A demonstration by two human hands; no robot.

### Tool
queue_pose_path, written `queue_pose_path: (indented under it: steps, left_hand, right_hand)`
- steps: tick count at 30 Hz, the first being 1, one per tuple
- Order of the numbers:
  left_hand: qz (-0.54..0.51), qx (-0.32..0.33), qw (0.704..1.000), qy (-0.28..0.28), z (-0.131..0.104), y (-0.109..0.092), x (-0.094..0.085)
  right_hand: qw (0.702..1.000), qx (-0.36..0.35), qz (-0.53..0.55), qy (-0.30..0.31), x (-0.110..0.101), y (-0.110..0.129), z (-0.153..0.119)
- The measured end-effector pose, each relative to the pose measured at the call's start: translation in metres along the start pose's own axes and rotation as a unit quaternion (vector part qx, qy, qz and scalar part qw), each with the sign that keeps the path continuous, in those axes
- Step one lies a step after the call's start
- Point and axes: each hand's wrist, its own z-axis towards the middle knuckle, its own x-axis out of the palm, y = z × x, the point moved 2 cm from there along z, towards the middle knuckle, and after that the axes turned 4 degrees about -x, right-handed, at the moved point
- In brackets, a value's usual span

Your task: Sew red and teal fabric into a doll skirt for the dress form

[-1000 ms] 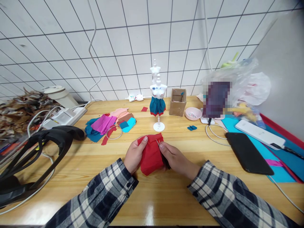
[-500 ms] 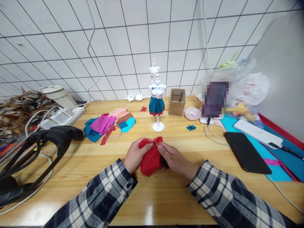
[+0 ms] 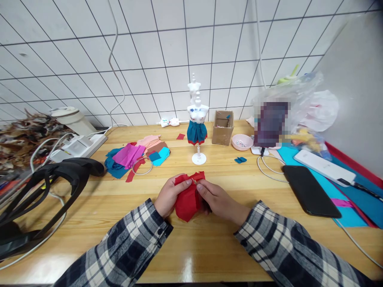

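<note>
A piece of red cloth hangs between my hands above the front middle of the table. My left hand pinches its upper left part, thumb on top. At the cloth's upper right, my right hand is closed, with thumb and forefinger on a small thin metallic item that lies against the cloth. Its exact shape is too small to tell, and my other right fingers are partly hidden. Behind my hands stands a small white mannequin in a teal skirt with a red hem.
Cloth scraps and a ring lie at the left, near a black headset. A cardboard box and pink bowl stand behind. At the right are a black phone, a white power bank and cables.
The thin metallic item now lies more slanted, with more of it showing between my fingertips. The cloth's top edge has creased slightly; both hands remain almost in place.
</note>
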Motion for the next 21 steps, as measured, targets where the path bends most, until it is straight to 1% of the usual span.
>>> queue_pose_path:
  steps: [4, 7, 12, 15, 21]
  left_hand:
    - [0.029, 0.009, 0.999, 0.014, 0.001, 0.0009, 0.0003]
    - [0.031, 0.019, 0.999, 0.022, 0.0015, 0.0012, 0.002]
    - [0.025, 0.035, 0.999, -0.005, 0.0014, 0.0012, 0.0052]
    - [0.023, 0.041, 0.999, -0.011, 0.001, 0.0011, 0.0063]
    - [0.025, 0.033, 0.999, -0.024, 0.0009, 0.0011, 0.0052]
  right_hand:
    - [0.998, -0.023, -0.044, -0.031, -0.0015, 0.0008, 0.0008]
    - [0.995, -0.046, -0.067, -0.053, -0.0032, 0.001, 0.0015]
    - [0.995, -0.044, -0.077, -0.055, -0.0038, 0.0007, 0.0029]
    - [0.994, -0.04, -0.084, -0.064, -0.0037, 0.0014, 0.0031]
    - [0.993, -0.047, -0.084, -0.067, -0.0042, 0.0017, 0.0025]
